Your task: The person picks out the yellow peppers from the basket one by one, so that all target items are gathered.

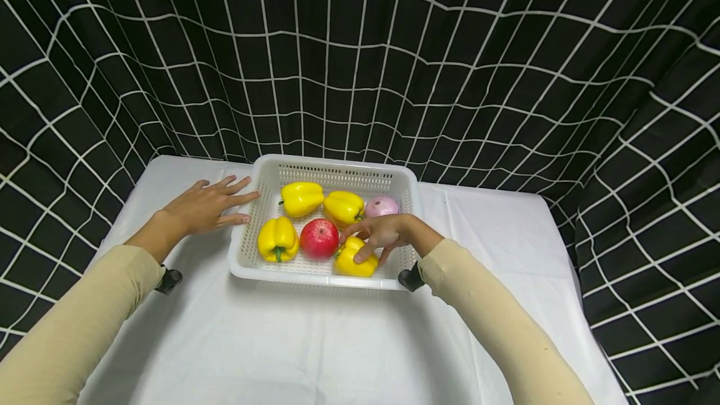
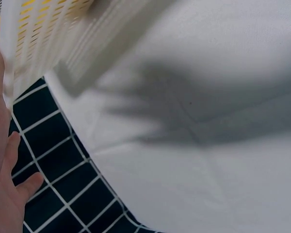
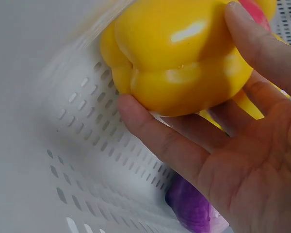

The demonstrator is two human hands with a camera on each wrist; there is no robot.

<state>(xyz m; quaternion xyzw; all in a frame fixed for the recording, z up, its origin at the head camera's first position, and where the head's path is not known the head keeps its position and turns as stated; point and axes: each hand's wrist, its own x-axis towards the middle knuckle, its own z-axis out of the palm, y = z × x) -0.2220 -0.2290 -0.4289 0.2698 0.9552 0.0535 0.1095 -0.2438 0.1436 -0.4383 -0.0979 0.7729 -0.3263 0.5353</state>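
Note:
In the front right corner of a white plastic basket (image 1: 315, 280), my right hand (image 1: 388, 233) holds a yellow bell pepper (image 1: 357, 258). The right wrist view has the thumb (image 3: 262, 48) on one side of that pepper (image 3: 179, 58) and fingers curled round the other. My left hand (image 1: 210, 205) is spread flat, its fingertips at the basket's left rim. Three more yellow bell peppers lie inside: one front left (image 1: 278, 239), one back left (image 1: 302, 199) and one back middle (image 1: 343, 207). A red round fruit (image 1: 319, 239) sits between the front peppers. Behind my right hand is a purple onion (image 1: 382, 205).
The basket stands on a table with a white cloth (image 1: 315, 342), near its back edge. A black curtain with white grid lines (image 1: 349, 67) hangs behind and at both sides. Dark wrist mounts (image 1: 410, 277) sit below both hands.

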